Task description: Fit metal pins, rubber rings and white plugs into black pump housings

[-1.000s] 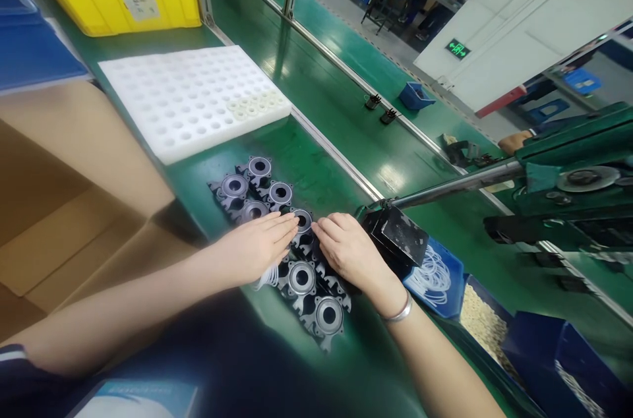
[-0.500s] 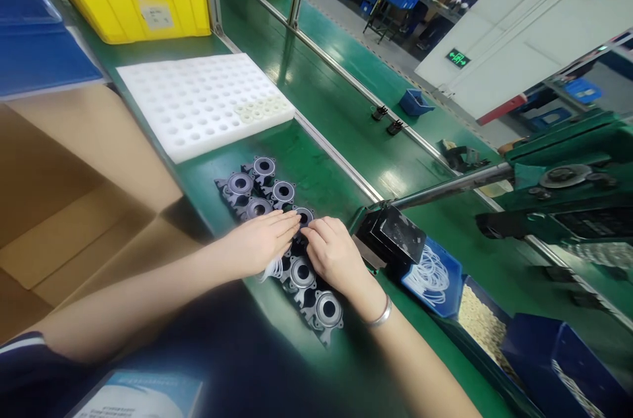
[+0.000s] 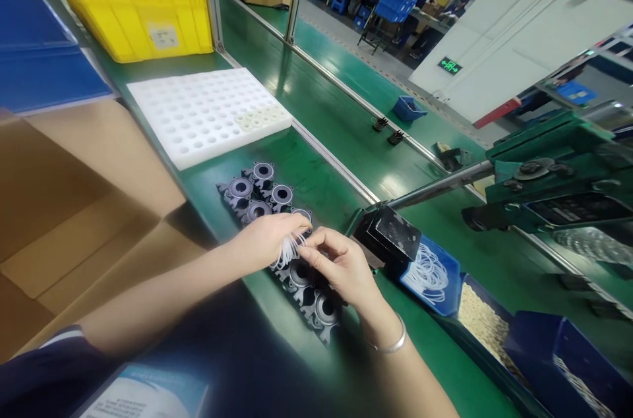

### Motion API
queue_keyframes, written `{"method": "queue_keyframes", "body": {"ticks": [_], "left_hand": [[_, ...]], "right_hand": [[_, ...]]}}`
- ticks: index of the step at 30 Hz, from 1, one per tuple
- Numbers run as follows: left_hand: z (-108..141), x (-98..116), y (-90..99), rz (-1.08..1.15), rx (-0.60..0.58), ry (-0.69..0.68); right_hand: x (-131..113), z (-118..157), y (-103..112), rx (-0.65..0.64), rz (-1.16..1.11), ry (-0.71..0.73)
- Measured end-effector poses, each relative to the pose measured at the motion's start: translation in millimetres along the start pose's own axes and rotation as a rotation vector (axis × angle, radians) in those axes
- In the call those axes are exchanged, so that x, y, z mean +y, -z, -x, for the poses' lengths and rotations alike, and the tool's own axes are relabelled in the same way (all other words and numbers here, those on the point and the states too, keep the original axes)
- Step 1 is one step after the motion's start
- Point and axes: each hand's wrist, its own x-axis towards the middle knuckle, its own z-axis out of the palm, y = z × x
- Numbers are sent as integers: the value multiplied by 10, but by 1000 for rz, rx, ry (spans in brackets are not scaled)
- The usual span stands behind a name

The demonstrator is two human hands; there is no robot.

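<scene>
Several dark metal housings [image 3: 258, 209] with round bores stand in two rows on the green bench, partly hidden under my hands. My left hand [image 3: 277, 238] is closed on a bundle of thin white rings [image 3: 287, 252] above the middle of the rows. Close on its right, my right hand [image 3: 339, 260] pinches at the edge of that bundle with thumb and forefinger, seemingly on one ring. More white rings [image 3: 429, 276] lie in a blue bin to the right.
A white foam tray [image 3: 208, 115] lies beyond the housings, a yellow crate [image 3: 148, 9] behind it. An open cardboard box [image 3: 84, 207] is at the left. A black block [image 3: 390, 233] and green machine [image 3: 548, 174] stand right, near a bin of beige pieces [image 3: 482, 316].
My left hand has turned and lifted slightly, showing more of the ring bundle. My right hand has moved from over a housing to the bundle's edge, its thumb and forefinger now pinching there.
</scene>
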Motion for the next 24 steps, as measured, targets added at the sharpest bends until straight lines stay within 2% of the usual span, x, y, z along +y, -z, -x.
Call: {"method": "queue_keyframes", "body": {"ticks": [5,9,11,14,17,19,21,24], "left_hand": [[134,57,0,51,-123,-8],[328,159,-40,102,-257,-70],[407,173,-74,169,-283,-76],[452,124,-89,296,-224,-82],[415,26,-42,294,-73,-86],[366,-26,-6,176,37,-116],[310,-48,-3,13,111,-178],[224,-24,-85,-218,74,-283]], "right_hand": [[82,92,118,-5,-149,-106],[118,237,207,-161,-79,-87],[144,275,242,-200,-45,-71],[209,254,303,-111,-34,-90],[307,162,377,110,93,-111],[384,96,416,211,269,-84],[456,47,431,228,422,-40],[531,19,408,207,552,0]]}}
